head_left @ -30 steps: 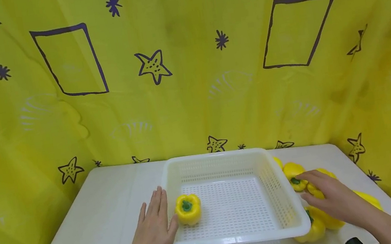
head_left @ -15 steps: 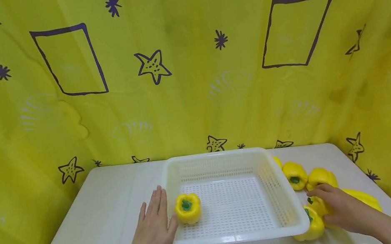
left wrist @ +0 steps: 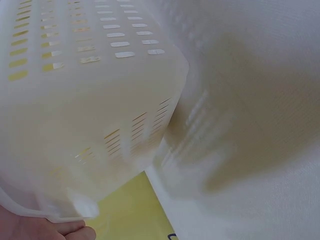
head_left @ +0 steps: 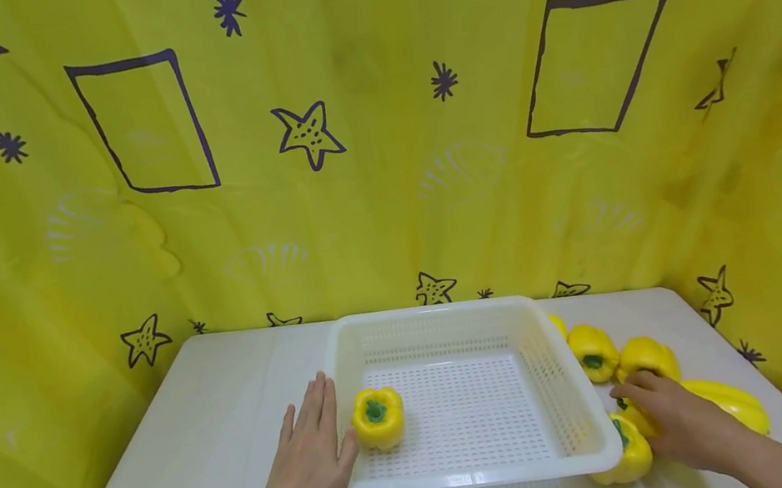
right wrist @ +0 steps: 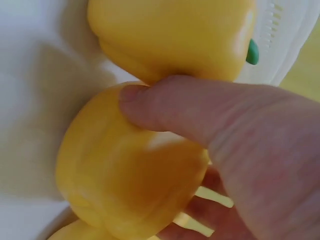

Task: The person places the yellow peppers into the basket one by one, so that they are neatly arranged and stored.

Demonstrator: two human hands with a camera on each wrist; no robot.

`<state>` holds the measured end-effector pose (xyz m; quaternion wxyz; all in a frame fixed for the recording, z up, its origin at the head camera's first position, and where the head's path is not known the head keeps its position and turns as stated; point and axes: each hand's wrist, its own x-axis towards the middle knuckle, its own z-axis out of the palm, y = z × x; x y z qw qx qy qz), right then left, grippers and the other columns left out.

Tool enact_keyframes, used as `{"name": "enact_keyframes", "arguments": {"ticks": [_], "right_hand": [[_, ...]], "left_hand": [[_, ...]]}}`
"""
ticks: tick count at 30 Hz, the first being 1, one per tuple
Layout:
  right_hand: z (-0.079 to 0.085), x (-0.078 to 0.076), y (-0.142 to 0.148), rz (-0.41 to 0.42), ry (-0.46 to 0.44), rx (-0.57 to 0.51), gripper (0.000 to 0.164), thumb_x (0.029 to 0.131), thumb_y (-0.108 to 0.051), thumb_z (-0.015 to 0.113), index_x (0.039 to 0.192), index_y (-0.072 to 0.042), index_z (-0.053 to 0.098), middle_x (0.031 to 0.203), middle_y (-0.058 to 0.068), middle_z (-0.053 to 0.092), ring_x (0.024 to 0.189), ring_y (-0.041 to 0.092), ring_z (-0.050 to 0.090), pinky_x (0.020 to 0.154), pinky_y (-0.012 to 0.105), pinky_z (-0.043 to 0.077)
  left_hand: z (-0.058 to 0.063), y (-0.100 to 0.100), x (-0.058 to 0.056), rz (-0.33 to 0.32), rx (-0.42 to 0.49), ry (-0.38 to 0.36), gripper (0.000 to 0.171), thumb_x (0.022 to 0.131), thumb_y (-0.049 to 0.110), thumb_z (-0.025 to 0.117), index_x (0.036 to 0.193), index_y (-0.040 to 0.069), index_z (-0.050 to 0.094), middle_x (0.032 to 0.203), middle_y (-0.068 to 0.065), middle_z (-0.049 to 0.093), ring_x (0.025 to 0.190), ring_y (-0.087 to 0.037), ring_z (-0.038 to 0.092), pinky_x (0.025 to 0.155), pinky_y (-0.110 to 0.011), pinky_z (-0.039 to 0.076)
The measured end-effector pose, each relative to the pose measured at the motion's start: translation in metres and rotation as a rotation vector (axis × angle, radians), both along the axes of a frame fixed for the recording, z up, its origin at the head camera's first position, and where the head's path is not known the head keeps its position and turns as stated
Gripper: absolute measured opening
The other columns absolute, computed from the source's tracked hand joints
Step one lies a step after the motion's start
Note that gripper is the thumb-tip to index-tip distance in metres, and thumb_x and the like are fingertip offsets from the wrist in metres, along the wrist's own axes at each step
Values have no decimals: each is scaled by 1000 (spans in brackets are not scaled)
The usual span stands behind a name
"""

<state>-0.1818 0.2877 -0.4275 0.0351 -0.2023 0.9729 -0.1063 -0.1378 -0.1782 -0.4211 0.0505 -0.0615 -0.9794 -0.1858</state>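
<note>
A white perforated plastic basket (head_left: 464, 481) stands in the middle of the table, with one yellow bell pepper (head_left: 378, 419) upright at its left side. My left hand (head_left: 306, 467) rests along the basket's left rim, fingers straight; the left wrist view shows the fingertips (left wrist: 75, 231) at that rim. To the right of the basket, my right hand (head_left: 678, 416) grips another yellow bell pepper (right wrist: 125, 170), thumb on one side and fingers on the other. The hand covers much of this pepper in the head view. A neighbouring yellow bell pepper (head_left: 634, 459) lies right beside it, near the basket's front corner.
Further yellow bell peppers (head_left: 593, 353) lie along the basket's right side, one partly hidden behind it. A long yellow item (head_left: 729, 404) lies beyond the right hand. The white table (head_left: 233, 402) meets a yellow patterned curtain (head_left: 387, 219) at its back and sides.
My right hand has moved from the farther peppers toward the front and closed around a pepper beside the basket. The left hand and the basket stay in place.
</note>
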Motion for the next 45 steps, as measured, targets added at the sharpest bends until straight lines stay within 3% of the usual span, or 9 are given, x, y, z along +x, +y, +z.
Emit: {"name": "enact_keyframes", "arguments": {"ticks": [8,14,16,19,22,27,34,45], "right_hand": [[5,0,3,-74,-18,-25,55,67,-23,89,111,-7,60,116,10,60,94,19,58,80,41,56],[5,1,5,-92,77,-72,55,63,-15,88,104,-5,52,103,6,53,84,14,51,69,27,52],[5,1,6,-100,82,-85,57,63,-14,87,106,-4,51,103,9,51,83,15,52,68,28,52],[8,-1,7,-125,26,-82,67,67,-18,86,121,-2,51,110,17,51,83,18,54,68,33,54],[9,-3,8,-125,2,-52,71,68,-20,85,131,-7,55,114,20,51,83,20,55,69,36,53],[6,-1,9,-86,47,-22,58,66,-17,84,120,-11,63,109,14,53,87,20,53,71,38,52],[7,-2,9,-97,5,8,53,70,-18,85,115,-8,59,113,13,57,89,19,55,75,41,54],[3,0,10,-55,92,20,41,68,-20,86,105,-14,67,110,4,60,88,14,55,74,36,53]], "left_hand": [[0,1,0,-8,0,-2,68,101,33,45,155,-3,23,165,-17,17,153,-34,19,121,-61,15],[1,0,1,-3,2,7,69,100,32,47,155,-3,24,165,-18,17,153,-34,19,121,-61,15],[1,0,1,-2,3,5,69,100,32,47,155,-3,24,165,-17,17,153,-34,19,121,-62,15],[1,0,1,-1,4,1,69,100,32,46,155,-3,24,165,-17,17,153,-34,19,121,-62,15],[1,0,1,2,3,-2,69,100,32,46,155,-3,23,165,-17,17,153,-34,19,121,-62,15],[1,0,1,7,-1,0,69,100,31,46,155,-3,23,165,-18,17,153,-35,19,120,-62,15],[1,0,1,7,10,-1,69,100,30,46,155,-3,23,165,-17,17,153,-35,19,121,-62,14],[0,1,1,-2,10,20,67,99,29,46,155,-3,25,165,-18,19,152,-36,20,120,-63,15]]}}
